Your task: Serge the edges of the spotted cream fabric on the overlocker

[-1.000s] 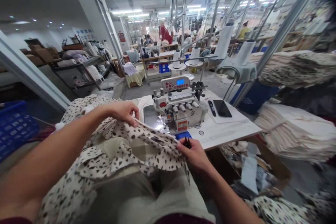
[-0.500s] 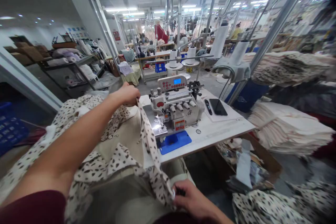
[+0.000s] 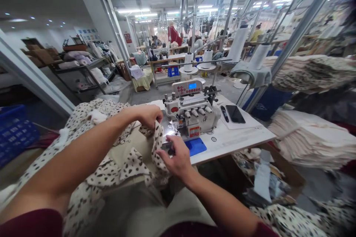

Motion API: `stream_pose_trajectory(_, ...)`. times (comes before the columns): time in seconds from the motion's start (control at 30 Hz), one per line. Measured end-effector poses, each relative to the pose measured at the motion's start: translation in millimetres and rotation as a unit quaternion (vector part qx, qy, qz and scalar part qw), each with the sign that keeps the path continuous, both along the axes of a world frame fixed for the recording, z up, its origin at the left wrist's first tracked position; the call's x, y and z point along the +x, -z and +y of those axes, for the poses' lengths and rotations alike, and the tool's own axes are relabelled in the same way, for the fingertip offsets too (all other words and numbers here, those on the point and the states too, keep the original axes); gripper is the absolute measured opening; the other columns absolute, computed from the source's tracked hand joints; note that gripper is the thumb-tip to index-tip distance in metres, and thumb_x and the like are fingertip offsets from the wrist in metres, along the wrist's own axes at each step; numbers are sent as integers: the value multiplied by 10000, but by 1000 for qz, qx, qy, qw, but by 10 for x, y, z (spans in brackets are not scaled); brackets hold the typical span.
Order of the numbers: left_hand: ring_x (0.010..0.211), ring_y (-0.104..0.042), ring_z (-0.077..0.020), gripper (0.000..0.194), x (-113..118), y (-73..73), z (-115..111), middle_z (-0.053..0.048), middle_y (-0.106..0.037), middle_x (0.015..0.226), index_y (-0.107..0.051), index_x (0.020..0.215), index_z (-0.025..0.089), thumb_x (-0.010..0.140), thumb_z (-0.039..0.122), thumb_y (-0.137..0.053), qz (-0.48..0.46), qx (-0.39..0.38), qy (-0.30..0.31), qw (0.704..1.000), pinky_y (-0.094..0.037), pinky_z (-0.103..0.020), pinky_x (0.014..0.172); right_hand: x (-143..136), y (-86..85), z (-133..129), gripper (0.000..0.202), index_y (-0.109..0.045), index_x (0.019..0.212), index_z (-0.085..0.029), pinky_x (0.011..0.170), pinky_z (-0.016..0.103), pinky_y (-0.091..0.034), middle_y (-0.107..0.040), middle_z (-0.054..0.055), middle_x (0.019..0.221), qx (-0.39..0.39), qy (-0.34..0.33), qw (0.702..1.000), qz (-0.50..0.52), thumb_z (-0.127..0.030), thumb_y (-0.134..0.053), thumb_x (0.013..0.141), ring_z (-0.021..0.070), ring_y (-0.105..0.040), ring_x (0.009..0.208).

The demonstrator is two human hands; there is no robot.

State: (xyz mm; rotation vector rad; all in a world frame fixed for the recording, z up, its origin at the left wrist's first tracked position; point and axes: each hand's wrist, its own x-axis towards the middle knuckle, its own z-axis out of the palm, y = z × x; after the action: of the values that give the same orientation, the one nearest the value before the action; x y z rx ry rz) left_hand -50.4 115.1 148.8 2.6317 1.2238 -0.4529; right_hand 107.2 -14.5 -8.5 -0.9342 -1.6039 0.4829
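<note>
My left hand is closed on the upper end of a cream fabric strip with dark spots, at the left side of a white overlock sewing machine. The strip hangs down toward my lap. My right hand is at the front of the machine, thumb against the strip and fingers curled. A small dark item shows between its thumb and forefinger; its kind cannot be made out. More spotted cloth lies over the table's left side and my lap, with plain beige cloth among it.
A phone and a black marker lie on the right of the table. White thread cones stand behind the machine. Below right are a carton of scraps and stacked pale fabric. A blue basket stands left.
My right hand has moved up and forward from my lap to the machine's front. My left hand has lowered slightly and moved right. The strip, earlier stretched between both hands, now hangs bunched.
</note>
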Motion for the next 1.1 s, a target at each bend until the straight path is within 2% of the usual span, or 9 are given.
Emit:
stream_pose_trajectory(0.1,589,-533,-137,233,-22,-93,-133,25,-657,662,-712,755,227,575,373,-745,5,-2,-9,1000,-355,-250,553,-278,-167,131,379,-652,1110,-179,759,321,-496,-704,87,965,-52,-6,998,24,-397,-714,807,220,-626,850)
stream_pose_trajectory(0.2,614,-547,-146,382,-112,-179,-158,29,-667,703,-716,833,245,510,423,-817,37,4,-24,999,-349,-251,553,-360,-231,199,164,-684,877,-184,666,270,-456,-678,9,767,-153,-84,983,56,-333,-644,820,158,-581,683)
stream_pose_trajectory(0.37,762,-595,-198,257,-322,-187,132,1,-673,753,-697,808,262,582,325,-804,82,123,-28,989,-388,-307,739,-162,-88,208,161,-622,795,-176,612,231,-430,-616,-34,682,-270,-181,923,208,-313,-695,752,121,-529,621)
stream_pose_trajectory(0.43,946,-592,-246,140,-330,-51,278,-43,-681,866,-703,815,249,680,232,-733,34,218,-46,974,-364,-378,886,-45,39,168,218,-603,821,-180,612,232,-436,-619,-33,695,-297,-172,901,266,-316,-737,716,118,-528,616)
stream_pose_trajectory(0.53,1139,-507,-303,236,-225,327,405,-109,-628,1108,-713,958,234,744,149,-659,-95,309,-137,936,-330,-449,979,119,236,67,274,-613,835,-178,599,236,-432,-616,-28,689,-339,-159,875,307,-329,-779,678,119,-523,607)
stream_pose_trajectory(0.63,1095,-530,-286,405,-74,770,408,-142,-579,1185,-666,1134,186,741,97,-624,-145,315,-199,917,-407,-401,927,266,376,-30,259,-655,807,-164,578,239,-425,-615,-18,670,-383,-157,861,295,-334,-787,663,119,-511,596)
stream_pose_trajectory(0.73,1027,-574,-242,373,11,1091,302,-135,-611,1118,-663,1130,149,783,75,-548,-173,309,-226,908,-451,-348,893,384,437,-63,232,-649,740,-164,518,223,-377,-580,-37,609,-430,-187,841,269,-298,-799,625,96,-452,533)
stream_pose_trajectory(0.93,1044,-579,-303,250,55,1304,-273,-116,-653,1052,-712,1032,210,855,202,-536,-197,330,-240,891,-450,-482,919,397,462,161,331,-694,850,-158,519,225,-378,-610,-23,655,-406,-221,849,257,-386,-826,648,107,-482,561)
stream_pose_trajectory(1.1,1204,-538,-301,114,36,1336,-790,-141,-621,1224,-668,895,177,824,199,-582,-288,358,-120,880,-451,-492,1036,301,580,362,337,-683,732,-145,575,256,-422,-614,-11,629,-341,-250,883,203,-443,-829,672,118,-500,568)
